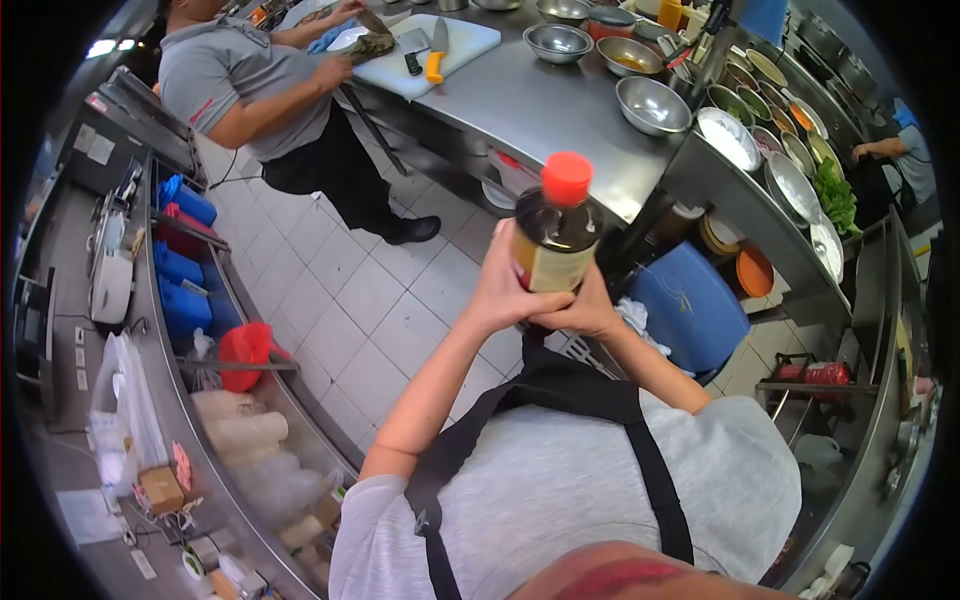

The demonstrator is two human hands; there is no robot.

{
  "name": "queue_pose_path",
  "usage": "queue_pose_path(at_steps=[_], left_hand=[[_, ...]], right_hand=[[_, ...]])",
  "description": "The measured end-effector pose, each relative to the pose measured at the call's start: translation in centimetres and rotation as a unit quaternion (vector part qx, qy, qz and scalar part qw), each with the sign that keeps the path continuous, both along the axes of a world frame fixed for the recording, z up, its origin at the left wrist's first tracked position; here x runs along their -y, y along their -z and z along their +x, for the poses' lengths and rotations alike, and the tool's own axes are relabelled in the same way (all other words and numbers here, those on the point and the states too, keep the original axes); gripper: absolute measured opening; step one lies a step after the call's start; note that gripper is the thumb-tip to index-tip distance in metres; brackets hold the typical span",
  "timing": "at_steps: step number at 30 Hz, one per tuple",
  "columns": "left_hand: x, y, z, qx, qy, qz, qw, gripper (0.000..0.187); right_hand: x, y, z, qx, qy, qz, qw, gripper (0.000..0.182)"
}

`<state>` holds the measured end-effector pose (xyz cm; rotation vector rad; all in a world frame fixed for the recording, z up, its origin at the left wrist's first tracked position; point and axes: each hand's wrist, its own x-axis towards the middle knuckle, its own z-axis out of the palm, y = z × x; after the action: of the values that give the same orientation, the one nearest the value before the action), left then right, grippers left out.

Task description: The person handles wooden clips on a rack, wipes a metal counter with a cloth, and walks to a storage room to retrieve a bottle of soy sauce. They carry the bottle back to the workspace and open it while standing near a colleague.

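Observation:
Both of my hands are wrapped round a bottle of dark liquid with a red screw cap and a pale label. It stands upright in front of my chest, cap on. My left hand grips its left side, with the thumb across the front. Low on the right side is my right hand, its thumb meeting the left one. Most of the fingers are hidden behind the bottle. Beyond the bottle is the edge of a steel counter.
On the counter are metal bowls and a white cutting board with a yellow-handled knife. A co-worker stands there at the left. A blue bin is at my right, and a steel shelf unit lines the left.

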<state>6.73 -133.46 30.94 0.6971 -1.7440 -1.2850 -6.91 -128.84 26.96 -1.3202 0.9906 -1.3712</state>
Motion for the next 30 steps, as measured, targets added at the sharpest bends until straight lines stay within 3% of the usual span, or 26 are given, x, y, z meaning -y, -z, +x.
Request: queue_pose_path(at_steps=[2,4,7,9,13,16,19,23,27,29,30], left_hand=[[3.7,-0.3,-1.0,0.035,0.036,-0.031,0.998,0.08],[7.8,-0.3,-1.4,0.075,0.057,-0.031,0.995,0.08],[14.4,3.6,-1.2,0.061,0.033,0.041,0.997,0.05],[18.3,5.1,-0.2,0.038,-0.037,0.097,0.994,0.028],[24.0,6.8,1.9,-0.004,-0.156,0.168,0.973,0.012],[29.2,7.3,3.1,0.042,-0.195,0.11,0.974,0.009],[35.9,6.7,3.1,0.118,-0.304,-0.046,0.944,0.015],[46.9,8.6,3.9,0.249,-0.387,-0.137,0.877,0.041],[53.6,8.8,3.4,0.33,-0.389,-0.064,0.857,0.05],[55.6,8.2,2.9,0.376,-0.383,-0.022,0.843,0.052],[56.3,7.9,2.7,0.397,-0.373,0.015,0.839,0.054]], right_hand=[[3.0,0.4,-1.6,0.03,0.033,0.005,0.999,0.094],[6.5,1.5,-3.5,-0.016,0.088,-0.021,0.996,0.094],[10.3,1.2,-5.7,-0.029,0.155,-0.009,0.987,0.088],[13.0,1.5,-7.7,-0.067,0.178,-0.024,0.981,0.085],[17.2,1.3,-9.9,-0.075,0.257,-0.032,0.963,0.084],[19.7,2.5,-11.6,-0.136,0.316,-0.044,0.938,0.085],[21.6,2.8,-11.9,-0.186,0.363,-0.041,0.912,0.085],[23.8,3.6,-11.8,-0.179,0.4,-0.026,0.899,0.085],[25.2,4.4,-11.0,-0.16,0.434,-0.034,0.886,0.084],[25.5,5.7,-11.3,-0.101,0.416,0.033,0.903,0.081],[25.8,5.4,-11.1,-0.137,0.439,-0.011,0.888,0.078]])
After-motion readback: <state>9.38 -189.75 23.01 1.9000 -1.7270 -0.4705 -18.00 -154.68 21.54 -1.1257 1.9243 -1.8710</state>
